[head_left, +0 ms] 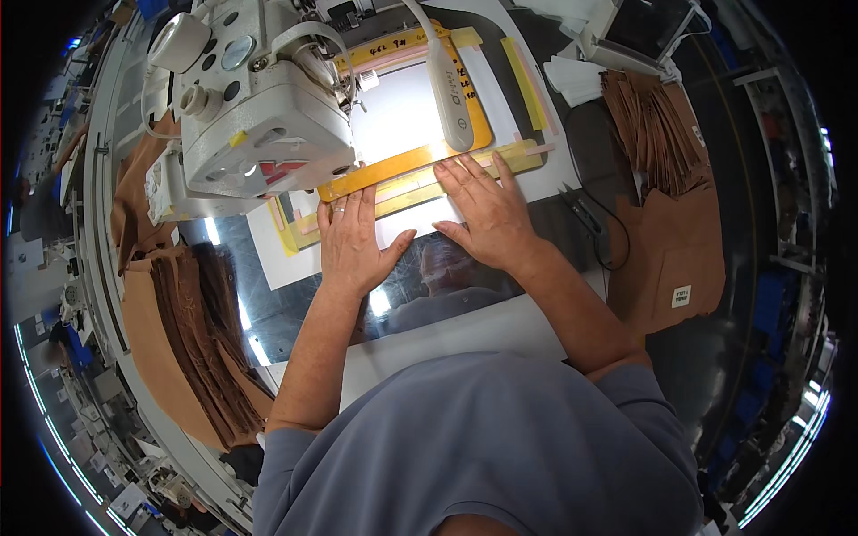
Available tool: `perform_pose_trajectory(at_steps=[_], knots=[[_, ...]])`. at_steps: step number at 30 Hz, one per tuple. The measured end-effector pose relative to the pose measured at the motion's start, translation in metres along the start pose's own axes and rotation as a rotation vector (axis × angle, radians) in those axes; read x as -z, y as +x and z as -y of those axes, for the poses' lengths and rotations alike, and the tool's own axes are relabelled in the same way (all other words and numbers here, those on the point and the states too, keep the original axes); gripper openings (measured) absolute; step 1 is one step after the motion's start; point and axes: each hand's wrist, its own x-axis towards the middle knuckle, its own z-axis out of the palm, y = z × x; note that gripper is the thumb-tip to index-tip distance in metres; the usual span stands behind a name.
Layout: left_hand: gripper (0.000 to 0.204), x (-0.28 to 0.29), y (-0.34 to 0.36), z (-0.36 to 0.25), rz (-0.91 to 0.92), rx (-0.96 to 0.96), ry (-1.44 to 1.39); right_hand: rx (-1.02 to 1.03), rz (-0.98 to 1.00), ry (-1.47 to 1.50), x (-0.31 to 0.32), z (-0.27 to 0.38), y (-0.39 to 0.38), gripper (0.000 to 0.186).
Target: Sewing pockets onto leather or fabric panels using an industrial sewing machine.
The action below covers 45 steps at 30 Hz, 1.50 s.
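Both my hands lie flat, fingers stretched out, on the near side of a flat sewing template [407, 198] edged with yellow and pink strips. My left hand [350, 241] has its fingertips at the lower edge of an orange-yellow frame [384, 177]. A ring shows on one of its fingers. My right hand [487, 210] rests further right, fingertips on the yellow strip near the frame's corner. A white sewing machine head [268, 134] stands just left of and beyond the frame. Its lamp [451, 98] lights the white area inside the frame.
Brown cut pieces are stacked at the left [183, 339] and fanned out at the right [657, 134]. A brown panel [670, 259] with a white label lies at right, beside dark thread snips [583, 213]. A screen [648, 31] stands at the back right. The shiny tabletop [429, 299] lies before me.
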Motion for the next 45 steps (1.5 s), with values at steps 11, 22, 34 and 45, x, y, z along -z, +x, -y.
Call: perform_pose_trajectory(at_steps=[11, 22, 34, 45], knots=[[0.097, 0.0, 0.001, 0.0, -0.026, -0.006, 0.019, -0.039, 0.052, -0.092, -0.008, -0.008, 0.02, 0.077], [0.098, 0.001, -0.002, -0.001, 0.047, 0.065, 0.03, -0.245, 0.188, -0.179, 0.002, 0.004, 0.025, 0.09], [0.095, 0.004, -0.006, 0.001, -0.151, 0.177, 0.031, -0.436, 0.06, -0.33, -0.022, -0.008, 0.028, 0.097], [0.08, 0.005, -0.074, 0.038, -0.366, 0.366, 0.03, -0.414, 0.089, -0.428, -0.021, -0.031, 0.003, 0.079]])
